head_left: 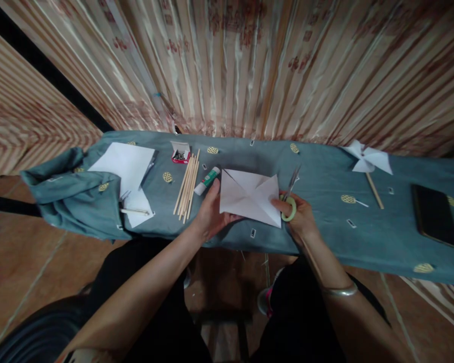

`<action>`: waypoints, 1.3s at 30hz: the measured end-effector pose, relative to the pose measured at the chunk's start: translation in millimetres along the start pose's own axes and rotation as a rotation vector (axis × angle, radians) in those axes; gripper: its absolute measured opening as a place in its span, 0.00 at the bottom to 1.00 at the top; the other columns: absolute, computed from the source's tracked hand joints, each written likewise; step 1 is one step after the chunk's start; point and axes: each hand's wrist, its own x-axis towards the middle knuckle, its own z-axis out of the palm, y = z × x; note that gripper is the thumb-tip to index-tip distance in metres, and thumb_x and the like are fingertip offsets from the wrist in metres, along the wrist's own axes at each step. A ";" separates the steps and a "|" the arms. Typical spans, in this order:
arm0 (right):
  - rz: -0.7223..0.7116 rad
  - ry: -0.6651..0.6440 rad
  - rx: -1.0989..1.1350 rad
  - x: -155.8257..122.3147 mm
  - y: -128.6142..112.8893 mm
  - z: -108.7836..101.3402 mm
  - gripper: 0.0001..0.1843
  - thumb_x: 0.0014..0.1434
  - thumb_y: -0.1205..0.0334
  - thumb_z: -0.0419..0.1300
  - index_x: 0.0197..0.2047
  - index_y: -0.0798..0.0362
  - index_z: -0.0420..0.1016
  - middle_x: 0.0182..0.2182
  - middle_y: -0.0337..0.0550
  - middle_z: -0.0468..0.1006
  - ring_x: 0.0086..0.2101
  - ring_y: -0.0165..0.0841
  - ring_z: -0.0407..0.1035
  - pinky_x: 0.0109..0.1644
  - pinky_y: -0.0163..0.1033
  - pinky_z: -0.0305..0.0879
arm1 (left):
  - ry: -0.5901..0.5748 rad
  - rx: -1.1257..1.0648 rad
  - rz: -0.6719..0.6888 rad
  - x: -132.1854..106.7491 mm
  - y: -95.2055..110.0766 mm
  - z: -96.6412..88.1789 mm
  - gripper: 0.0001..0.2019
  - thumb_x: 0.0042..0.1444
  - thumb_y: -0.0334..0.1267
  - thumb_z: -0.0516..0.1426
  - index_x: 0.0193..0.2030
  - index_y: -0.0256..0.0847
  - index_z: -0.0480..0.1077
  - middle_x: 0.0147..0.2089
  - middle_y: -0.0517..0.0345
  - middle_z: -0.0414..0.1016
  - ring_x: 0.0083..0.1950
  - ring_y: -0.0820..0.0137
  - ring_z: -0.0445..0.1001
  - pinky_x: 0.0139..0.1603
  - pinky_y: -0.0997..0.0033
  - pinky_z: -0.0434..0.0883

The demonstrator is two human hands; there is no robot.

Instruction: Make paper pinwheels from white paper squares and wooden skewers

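Observation:
A white square of paper (249, 196) with diagonal creases is held over the blue-green cloth (325, 222) on the table. My left hand (210, 214) grips its left edge, fingers closed on the sheet. My right hand (298, 214) is closed on a pair of scissors (290, 194) with pale green handles; the blades point up and away along the paper's right edge.
Wooden sticks (187, 189), a glue stick (207, 181) and a small red box of pins (180, 153) lie left of the paper. White sheets (124, 164) sit further left. A finished paper pinwheel (369, 161) and a black phone (435, 214) are at the right.

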 end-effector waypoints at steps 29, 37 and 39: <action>0.198 -0.708 -0.286 -30.6 6.4 10.6 0.29 0.45 0.39 0.69 0.38 0.57 0.76 0.23 0.45 0.78 0.22 0.31 0.71 0.21 0.32 0.61 | 0.444 0.386 0.724 24.0 17.1 3.7 0.23 0.42 0.31 0.65 0.47 0.38 0.71 0.42 0.51 0.81 0.47 0.61 0.78 0.54 0.60 0.71; 0.214 -0.690 -0.318 -31.0 1.5 14.9 0.26 0.44 0.42 0.70 0.36 0.57 0.77 0.22 0.43 0.77 0.22 0.30 0.70 0.22 0.32 0.60 | 0.455 0.546 0.680 17.5 14.0 8.3 0.19 0.45 0.30 0.64 0.46 0.38 0.72 0.40 0.49 0.82 0.49 0.57 0.78 0.53 0.60 0.73; 0.210 -0.682 -0.326 -31.0 0.2 15.8 0.27 0.43 0.41 0.70 0.35 0.56 0.77 0.21 0.43 0.77 0.22 0.29 0.70 0.22 0.32 0.59 | 0.446 0.561 0.683 16.6 13.3 8.3 0.20 0.45 0.31 0.64 0.47 0.38 0.72 0.39 0.49 0.82 0.48 0.57 0.79 0.53 0.59 0.73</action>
